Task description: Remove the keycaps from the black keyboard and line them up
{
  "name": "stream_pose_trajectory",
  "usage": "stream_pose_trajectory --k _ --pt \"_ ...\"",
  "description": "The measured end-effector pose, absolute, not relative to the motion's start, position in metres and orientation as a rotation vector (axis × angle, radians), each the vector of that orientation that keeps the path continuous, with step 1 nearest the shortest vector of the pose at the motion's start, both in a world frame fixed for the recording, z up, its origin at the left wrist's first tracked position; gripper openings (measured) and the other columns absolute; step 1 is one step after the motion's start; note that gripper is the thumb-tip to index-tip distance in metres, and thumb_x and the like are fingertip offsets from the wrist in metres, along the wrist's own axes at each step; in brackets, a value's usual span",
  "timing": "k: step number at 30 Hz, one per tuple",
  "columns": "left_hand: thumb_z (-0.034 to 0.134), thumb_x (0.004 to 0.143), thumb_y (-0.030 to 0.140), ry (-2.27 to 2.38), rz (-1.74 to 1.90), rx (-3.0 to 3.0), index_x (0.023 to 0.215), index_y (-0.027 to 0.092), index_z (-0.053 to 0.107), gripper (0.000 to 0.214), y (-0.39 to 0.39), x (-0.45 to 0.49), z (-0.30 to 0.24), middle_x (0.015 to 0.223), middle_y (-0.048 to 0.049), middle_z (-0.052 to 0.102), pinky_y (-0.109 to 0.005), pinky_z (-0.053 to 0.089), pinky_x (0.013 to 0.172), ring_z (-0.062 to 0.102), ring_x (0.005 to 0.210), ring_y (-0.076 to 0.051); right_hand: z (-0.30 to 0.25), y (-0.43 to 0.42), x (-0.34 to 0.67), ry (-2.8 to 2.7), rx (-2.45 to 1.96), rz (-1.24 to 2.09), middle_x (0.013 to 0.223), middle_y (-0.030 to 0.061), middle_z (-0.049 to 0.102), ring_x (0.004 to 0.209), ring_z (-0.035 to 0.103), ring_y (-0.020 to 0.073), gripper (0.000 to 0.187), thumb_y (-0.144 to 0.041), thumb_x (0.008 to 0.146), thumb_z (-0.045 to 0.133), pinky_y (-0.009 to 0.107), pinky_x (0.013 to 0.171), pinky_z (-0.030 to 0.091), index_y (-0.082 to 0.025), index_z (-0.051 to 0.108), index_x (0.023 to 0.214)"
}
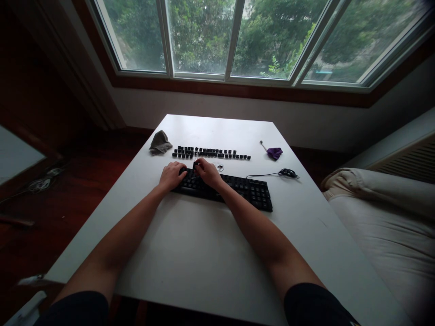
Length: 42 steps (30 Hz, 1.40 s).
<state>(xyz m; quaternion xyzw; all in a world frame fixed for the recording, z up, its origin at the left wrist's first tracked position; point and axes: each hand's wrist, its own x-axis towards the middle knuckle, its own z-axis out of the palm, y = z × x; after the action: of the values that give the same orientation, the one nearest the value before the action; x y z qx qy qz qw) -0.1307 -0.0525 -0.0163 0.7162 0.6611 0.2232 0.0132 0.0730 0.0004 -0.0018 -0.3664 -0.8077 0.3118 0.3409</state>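
A person's two bare hands work over a long black plastic keyboard [246, 188] lying near the middle of a white, smooth-topped bench [190, 253]. Take the keyboard as the centre of a clock, with twelve o'clock toward the window.

The left hand [172, 175] lies at the keyboard's nine o'clock end, fingers bent over it; whether it grips the edge, I cannot tell. The right hand [207, 171] is narrow, thumb and fingertips pinched on a small dark piece [195, 165] above the keyboard's far edge, toward eleven o'clock. The piece is too small to identify.

Just beyond the keyboard, at twelve o'clock, sits a small, pale, round item [219, 167], partly behind the right hand. Farther out, from eleven to one, loose black square keycaps [211, 153] stretch in two uneven rows. A crumpled grey cloth [161, 143] lies toward ten o'clock, and a bunched purple cloth [274, 154] toward one, with a thin pale stick [263, 146] beside it. At two o'clock, a thin black cable [288, 173] runs out from the keyboard to a coiled bundle.

A cream fabric-covered seat [377, 217] stands off the bench at three o'clock. Beyond twelve, a wide framed window [200, 40] shows green trees.
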Motion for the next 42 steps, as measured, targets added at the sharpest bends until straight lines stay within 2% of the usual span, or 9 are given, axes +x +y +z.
stream_pose_trajectory --k 9,15,21,27,35,42 --pt "0.055 0.091 0.036 2.066 0.715 2.275 0.108 0.026 0.068 0.023 -0.056 -0.128 -0.011 0.114 -0.0079 0.067 -0.045 0.044 0.094 0.056 0.109 -0.029 0.002 -0.012 0.076 -2.325 -0.837 0.553 0.078 0.0014 0.067 0.067 0.058 0.0178 0.013 -0.031 0.089 0.055 0.026 0.064 0.038 -0.024 0.062 0.097" --pt "0.054 0.086 0.023 1.906 0.734 2.372 0.104 0.026 0.069 0.024 -0.059 -0.121 -0.003 0.112 -0.0058 0.068 -0.044 0.043 0.096 0.057 0.107 -0.028 -0.002 -0.012 0.078 -2.299 -0.867 0.480 0.078 0.0016 0.067 0.068 0.059 0.0190 0.012 -0.031 0.089 0.055 0.026 0.064 0.037 -0.025 0.062 0.097" --pt "0.058 0.084 0.032 1.737 0.584 2.448 0.097 0.025 0.070 0.018 -0.060 -0.115 -0.003 0.104 -0.0070 0.068 -0.043 0.045 0.091 0.059 0.100 -0.027 -0.005 -0.013 0.079 -2.261 -0.933 0.447 0.079 0.0020 0.070 0.074 0.063 0.0216 0.015 -0.032 0.090 0.054 0.027 0.067 0.038 -0.026 0.063 0.101" --pt "0.058 0.088 0.038 1.690 0.581 2.485 0.096 0.025 0.069 0.019 -0.057 -0.117 -0.009 0.101 -0.0067 0.067 -0.042 0.045 0.088 0.059 0.097 -0.026 -0.007 -0.013 0.080 -2.244 -0.925 0.457 0.080 0.0024 0.070 0.074 0.064 0.0215 0.017 -0.035 0.093 0.052 0.027 0.067 0.039 -0.026 0.063 0.103" --pt "0.057 0.091 0.039 1.707 0.552 2.463 0.096 0.023 0.068 0.020 -0.056 -0.116 -0.009 0.103 -0.0081 0.067 -0.043 0.044 0.091 0.059 0.101 -0.027 -0.008 -0.013 0.078 -2.218 -0.921 0.492 0.082 0.0028 0.071 0.076 0.066 0.0216 0.016 -0.036 0.093 0.052 0.028 0.070 0.042 -0.025 0.062 0.101" --pt "0.046 0.098 0.037 1.601 0.766 2.330 0.105 0.023 0.065 0.025 -0.056 -0.111 -0.005 0.106 -0.0067 0.068 -0.040 0.046 0.094 0.061 0.102 -0.024 -0.001 -0.015 0.076 -1.928 -0.933 0.738 0.075 -0.0005 0.070 0.070 0.066 0.0176 0.018 -0.036 0.097 0.042 0.027 0.071 0.047 -0.025 0.056 0.098"
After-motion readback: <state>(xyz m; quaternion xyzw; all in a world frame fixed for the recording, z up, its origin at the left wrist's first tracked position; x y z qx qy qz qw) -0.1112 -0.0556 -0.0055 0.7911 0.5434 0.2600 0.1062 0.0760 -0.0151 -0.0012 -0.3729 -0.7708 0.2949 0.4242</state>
